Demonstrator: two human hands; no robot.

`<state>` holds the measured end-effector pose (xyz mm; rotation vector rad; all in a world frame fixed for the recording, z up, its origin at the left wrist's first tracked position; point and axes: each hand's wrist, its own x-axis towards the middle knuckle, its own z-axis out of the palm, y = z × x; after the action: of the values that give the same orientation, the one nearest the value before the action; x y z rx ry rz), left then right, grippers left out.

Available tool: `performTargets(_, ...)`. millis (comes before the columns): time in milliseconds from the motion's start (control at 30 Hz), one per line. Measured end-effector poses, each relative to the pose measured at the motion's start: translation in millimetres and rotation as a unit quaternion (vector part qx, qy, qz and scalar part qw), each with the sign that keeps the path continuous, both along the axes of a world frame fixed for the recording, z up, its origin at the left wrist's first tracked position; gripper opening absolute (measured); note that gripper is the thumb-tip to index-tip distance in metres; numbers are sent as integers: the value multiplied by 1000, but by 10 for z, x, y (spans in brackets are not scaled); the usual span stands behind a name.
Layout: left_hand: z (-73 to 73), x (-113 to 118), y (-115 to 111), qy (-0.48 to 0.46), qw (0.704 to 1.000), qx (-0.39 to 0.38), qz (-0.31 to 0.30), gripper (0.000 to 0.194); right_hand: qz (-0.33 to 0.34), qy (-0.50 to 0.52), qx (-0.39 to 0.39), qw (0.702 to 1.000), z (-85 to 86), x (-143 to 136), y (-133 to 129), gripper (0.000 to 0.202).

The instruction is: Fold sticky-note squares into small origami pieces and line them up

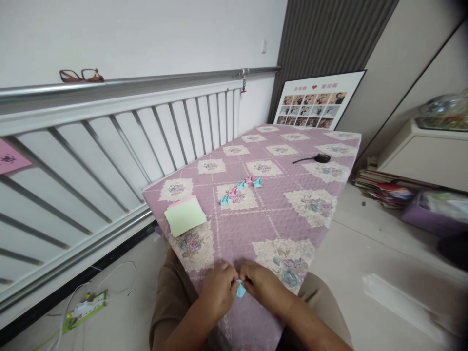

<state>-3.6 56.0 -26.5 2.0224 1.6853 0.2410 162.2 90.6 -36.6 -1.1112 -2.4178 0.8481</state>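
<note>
At the near end of the table, a small folded piece of blue paper [240,289] sits between my two hands. My left hand [221,287] pinches its left side with curled fingers. From the other side, my right hand [261,284] grips its upper right edge, fingers also closed. The fingers cover part of the paper, so its full shape is hidden. Farther up the cloth stand several small folded paper figures in blue and pink, among them a blue one [224,200] and a pink one [249,179]. A stack of pale green paper sheets [186,216] lies to the left.
A purple flowered cloth [248,229] covers the table. On it at the far right lies a black object with a thin strap [322,158]. A white radiator [175,126] runs along the left, with glasses [81,75] on its pipe. A power strip [86,309] rests on the floor.
</note>
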Motion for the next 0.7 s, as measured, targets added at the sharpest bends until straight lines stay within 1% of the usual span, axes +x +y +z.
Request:
performTargets(167,-6,3,-31,0,1000,9,-7,9,3,-12,30,999,1,18,-49,13)
performTargets(400,-90,17,-112,19,999,33,-10,12,5,-39,79,996,-42,33,-120,19)
performTargets(567,-74,-43,-122,-3,999,29,-26,15,21,-58,114,992,-81,46,-125,23)
performTargets(700,-73,-88,-145,6,999,29,-45,20,39,-65,133,988,-109,61,-124,24)
